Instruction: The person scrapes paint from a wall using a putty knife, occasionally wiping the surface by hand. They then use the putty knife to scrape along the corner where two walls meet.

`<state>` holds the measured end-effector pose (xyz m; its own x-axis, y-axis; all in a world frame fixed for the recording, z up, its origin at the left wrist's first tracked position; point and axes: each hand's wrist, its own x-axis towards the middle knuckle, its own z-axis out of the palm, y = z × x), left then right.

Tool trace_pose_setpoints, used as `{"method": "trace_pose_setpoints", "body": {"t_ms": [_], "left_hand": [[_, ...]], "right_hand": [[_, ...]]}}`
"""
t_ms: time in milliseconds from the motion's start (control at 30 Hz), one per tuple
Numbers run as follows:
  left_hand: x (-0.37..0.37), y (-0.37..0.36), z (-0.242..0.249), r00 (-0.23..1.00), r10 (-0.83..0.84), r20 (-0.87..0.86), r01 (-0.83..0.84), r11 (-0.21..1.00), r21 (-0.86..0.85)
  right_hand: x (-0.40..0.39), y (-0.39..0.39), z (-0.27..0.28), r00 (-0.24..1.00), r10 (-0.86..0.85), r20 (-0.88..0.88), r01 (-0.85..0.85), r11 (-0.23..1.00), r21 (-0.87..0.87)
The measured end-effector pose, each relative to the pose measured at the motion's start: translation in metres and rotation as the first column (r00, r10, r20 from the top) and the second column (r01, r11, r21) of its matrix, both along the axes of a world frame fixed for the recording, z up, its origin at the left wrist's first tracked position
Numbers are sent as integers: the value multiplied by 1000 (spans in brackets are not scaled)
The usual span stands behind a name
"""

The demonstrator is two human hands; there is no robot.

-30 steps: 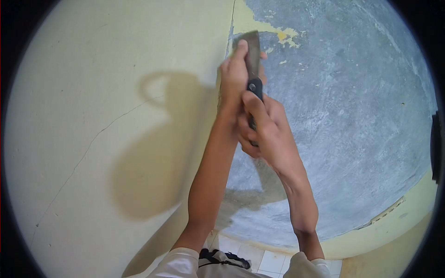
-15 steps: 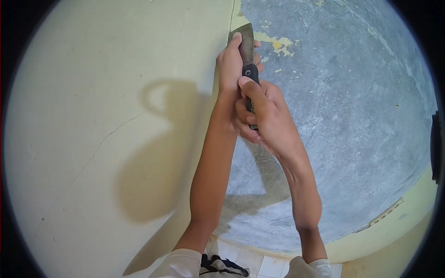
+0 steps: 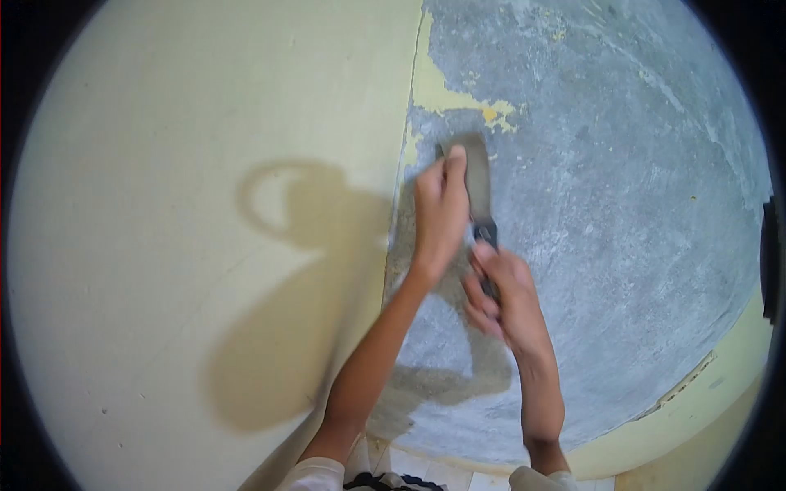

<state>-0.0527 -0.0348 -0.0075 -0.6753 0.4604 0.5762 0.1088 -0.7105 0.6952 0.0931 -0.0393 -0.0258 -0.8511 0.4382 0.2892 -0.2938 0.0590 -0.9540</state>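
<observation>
A broad-bladed scraper (image 3: 479,184) with a black handle lies across both hands in front of the grey wall surface (image 3: 606,221). My right hand (image 3: 509,299) is wrapped round its handle. Higher up, my left hand (image 3: 442,204) grips the blade near its top, the thumb on its face. Both hands and the blade are slightly blurred. Just above the blade tip, yellowish paint remnants (image 3: 442,96) show on the grey surface. Whether the blade touches the wall cannot be made out.
On the left is a smooth cream wall (image 3: 164,204) with shadows cast on it. White floor tiles (image 3: 446,476) and dark fabric (image 3: 393,481) show at the bottom. A dark object (image 3: 770,260) stands at the right edge.
Both hands and the scraper have moved down and a little right, away from the top of the view. More of the yellowish paint patch is now uncovered.
</observation>
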Motion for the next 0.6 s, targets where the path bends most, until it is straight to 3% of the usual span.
{"method": "trace_pose_setpoints", "body": {"t_ms": [67, 100, 133, 167, 200, 333, 367, 400, 433, 467, 500, 533, 567, 600], "left_hand": [[6, -5, -6, 933, 247, -263, -233, 969, 86], [2, -2, 3, 930, 249, -271, -231, 968, 97], [-4, 2, 16, 624, 666, -408, -604, 743, 287], [-8, 6, 25, 149, 897, -416, -780, 365, 508], [-7, 16, 29, 315, 827, -466, -768, 511, 387], [19, 28, 14, 220, 810, -543, -758, 492, 428], [21, 14, 3, 377, 463, -802, -459, 846, 272], [20, 7, -3, 363, 20, -932, -94, 995, -15], [19, 7, -4, 361, 13, -932, -91, 996, -21], [17, 8, -4, 394, 357, -847, -396, 898, 194], [16, 10, -3, 317, 659, -682, -671, 664, 330], [9, 23, 6, 404, 767, -498, -723, 601, 340], [9, 30, 4, 409, 763, -501, -725, 605, 329], [9, 34, 0, 358, 746, -562, -712, 608, 352]], "right_hand": [[40, 1, -24, 997, -57, -53, 55, 998, -35], [59, 1, -40, 987, -112, -113, 103, 991, -83], [76, 0, -57, 971, -170, -169, 148, 979, -137], [93, -2, -71, 968, -204, -149, 176, 967, -184], [103, -6, -86, 953, -273, -134, 240, 945, -221], [118, -17, -170, 910, -414, -9, 379, 843, -381], [119, -20, -192, 903, -428, 37, 399, 804, -440], [119, -26, -207, 899, -432, 73, 411, 775, -481], [121, -32, -225, 894, -434, 110, 424, 741, -521], [142, -16, -270, 984, -128, -124, 14, 750, -661], [139, -29, -252, 985, -131, -112, 23, 744, -668], [134, -44, -235, 962, -273, -13, 209, 767, -607], [127, -52, -217, 909, -411, 69, 384, 761, -522], [127, -48, -208, 903, -428, 35, 412, 837, -360]]}}
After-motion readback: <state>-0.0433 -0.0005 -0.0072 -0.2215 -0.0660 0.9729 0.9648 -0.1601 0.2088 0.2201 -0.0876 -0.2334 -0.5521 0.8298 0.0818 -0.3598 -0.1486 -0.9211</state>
